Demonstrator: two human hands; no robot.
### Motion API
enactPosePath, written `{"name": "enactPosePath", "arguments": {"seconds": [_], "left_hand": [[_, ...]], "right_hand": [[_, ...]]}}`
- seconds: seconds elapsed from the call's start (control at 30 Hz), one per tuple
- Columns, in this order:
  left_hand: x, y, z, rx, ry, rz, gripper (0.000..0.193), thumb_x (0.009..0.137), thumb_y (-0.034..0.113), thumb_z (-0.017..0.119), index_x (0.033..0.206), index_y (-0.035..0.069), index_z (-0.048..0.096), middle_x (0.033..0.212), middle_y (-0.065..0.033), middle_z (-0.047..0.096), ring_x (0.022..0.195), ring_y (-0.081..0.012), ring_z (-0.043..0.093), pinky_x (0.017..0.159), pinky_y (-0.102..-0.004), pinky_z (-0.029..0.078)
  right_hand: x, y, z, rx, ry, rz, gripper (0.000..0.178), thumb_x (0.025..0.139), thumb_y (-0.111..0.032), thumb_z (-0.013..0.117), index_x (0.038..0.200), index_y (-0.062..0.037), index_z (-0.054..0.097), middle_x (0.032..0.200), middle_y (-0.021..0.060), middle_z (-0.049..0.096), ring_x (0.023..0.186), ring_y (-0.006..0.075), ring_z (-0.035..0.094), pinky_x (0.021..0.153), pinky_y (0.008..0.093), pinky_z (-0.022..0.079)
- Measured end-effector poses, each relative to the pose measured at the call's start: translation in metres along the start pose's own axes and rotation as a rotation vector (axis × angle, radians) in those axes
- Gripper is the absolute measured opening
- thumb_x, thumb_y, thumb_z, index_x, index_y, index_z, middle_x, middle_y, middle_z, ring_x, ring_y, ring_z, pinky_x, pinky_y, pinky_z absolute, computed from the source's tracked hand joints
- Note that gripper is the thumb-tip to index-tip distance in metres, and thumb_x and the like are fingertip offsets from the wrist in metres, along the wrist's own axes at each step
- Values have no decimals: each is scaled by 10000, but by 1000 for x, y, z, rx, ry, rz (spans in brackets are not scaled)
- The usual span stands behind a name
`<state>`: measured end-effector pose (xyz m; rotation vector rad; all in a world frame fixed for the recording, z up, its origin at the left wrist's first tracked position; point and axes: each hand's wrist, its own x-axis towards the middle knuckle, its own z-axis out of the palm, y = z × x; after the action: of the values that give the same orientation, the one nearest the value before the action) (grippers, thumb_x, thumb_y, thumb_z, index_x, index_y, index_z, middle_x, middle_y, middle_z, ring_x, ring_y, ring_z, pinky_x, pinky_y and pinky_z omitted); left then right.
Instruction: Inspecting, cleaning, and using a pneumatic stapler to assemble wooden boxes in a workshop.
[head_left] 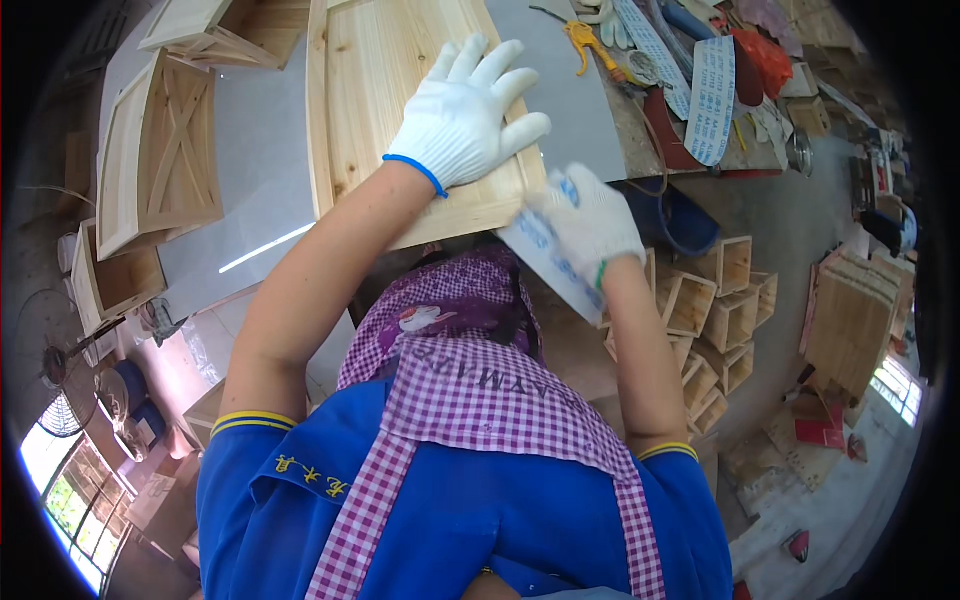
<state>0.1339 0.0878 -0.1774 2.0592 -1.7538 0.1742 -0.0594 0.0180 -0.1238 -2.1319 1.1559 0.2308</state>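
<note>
My left hand (pixel 455 125), in a white knit glove with a blue cuff, lies flat with its fingers spread. It rests on a pale wooden panel (pixel 362 110) with a raised frame around its edge. At the panel's near right corner, my right hand (pixel 598 222), gloved in white with a green cuff, is closed around a strip of sandpaper (pixel 545 258). The strip's white, blue-printed backing faces up, and its upper end is against the panel's edge. Slight blur covers the right fingers.
The panel lies on a grey tabletop (pixel 262 130). Wooden crates with crossed slats (pixel 165 160) stand at left. A yellow air blow gun (pixel 582 42) and printed abrasive strips (pixel 711 105) lie at far right. Below are a blue bin (pixel 680 222) and stacked wooden boxes (pixel 725 315).
</note>
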Motion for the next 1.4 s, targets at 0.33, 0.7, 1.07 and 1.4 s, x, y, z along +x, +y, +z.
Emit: {"name": "enactPosePath", "arguments": {"seconds": [0.33, 0.7, 1.07, 1.4], "left_hand": [[-3, 8, 4, 26, -4, 6, 588, 997, 593, 554, 1381, 167, 684, 1578, -140, 525, 1467, -431, 442, 1249, -523, 315], [-2, 1, 1, -8, -12, -3, 542, 1019, 555, 541, 1363, 162, 684, 1562, -148, 537, 1463, -445, 445, 1243, -539, 319], [9, 2, 1, -31, -27, 9, 503, 1027, 510, 539, 1342, 149, 692, 1553, -149, 546, 1457, -448, 453, 1232, -531, 333], [1, 4, 2, -26, -28, -12, 502, 1015, 512, 560, 1332, 149, 698, 1550, -143, 551, 1464, -450, 446, 1238, -542, 340]], "right_hand": [[-14, 5, -4, -42, -84, 33, 587, 946, -598, 664, 1097, -30, 666, 1030, 229, 727, 948, 372, 716, 844, 428, 550], [16, 2, -7, -13, -88, -79, 522, 941, -567, 658, 1041, -55, 675, 1005, 240, 727, 952, 407, 711, 846, 450, 544], [-46, 93, 28, -32, -199, 53, 487, 949, -522, 670, 1008, -38, 672, 954, 235, 728, 861, 417, 713, 784, 461, 551], [15, 15, -15, 162, -97, -28, 469, 966, -502, 671, 1035, -38, 684, 912, 184, 732, 803, 263, 742, 735, 384, 562]]}}
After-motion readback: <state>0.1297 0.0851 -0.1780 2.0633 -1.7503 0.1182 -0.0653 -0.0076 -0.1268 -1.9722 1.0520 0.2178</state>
